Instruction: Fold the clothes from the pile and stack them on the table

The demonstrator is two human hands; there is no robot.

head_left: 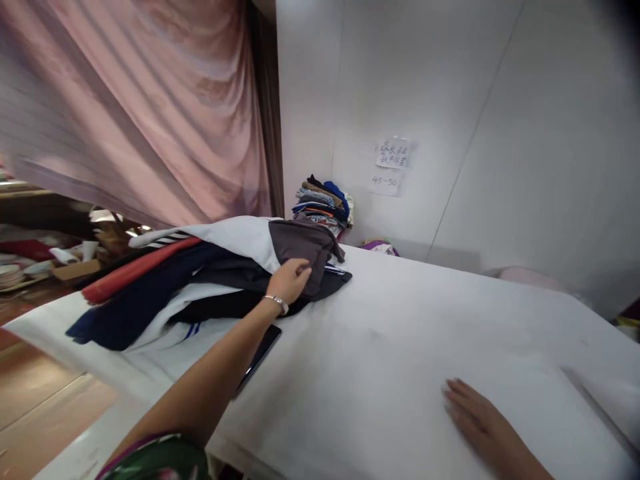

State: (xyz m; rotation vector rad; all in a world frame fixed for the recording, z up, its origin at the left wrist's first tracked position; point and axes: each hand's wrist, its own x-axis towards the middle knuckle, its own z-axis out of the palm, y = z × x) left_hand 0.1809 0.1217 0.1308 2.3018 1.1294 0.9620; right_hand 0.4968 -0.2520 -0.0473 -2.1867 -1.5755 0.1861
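My left hand (290,282) reaches to the right end of a loose pile of clothes, its fingers curled on a dark grey-brown garment (299,241). Its fingertips are partly hidden from me. Beneath and beside lie a white garment (235,237), a red one (143,270), and a navy one (145,293). Black and striped pieces are mixed in among them. Over the white table, at the lower right, my right hand (477,417) holds nothing; its fingers are stretched out and slightly blurred.
A dark flat phone-like object (260,357) lies under my left forearm. Folded clothes stand in a stack (323,203) by the wall, near a purple and white bundle (380,247). Handwritten paper notes (393,157) hang above the white table (400,333). A pink curtain (200,100) hangs left.
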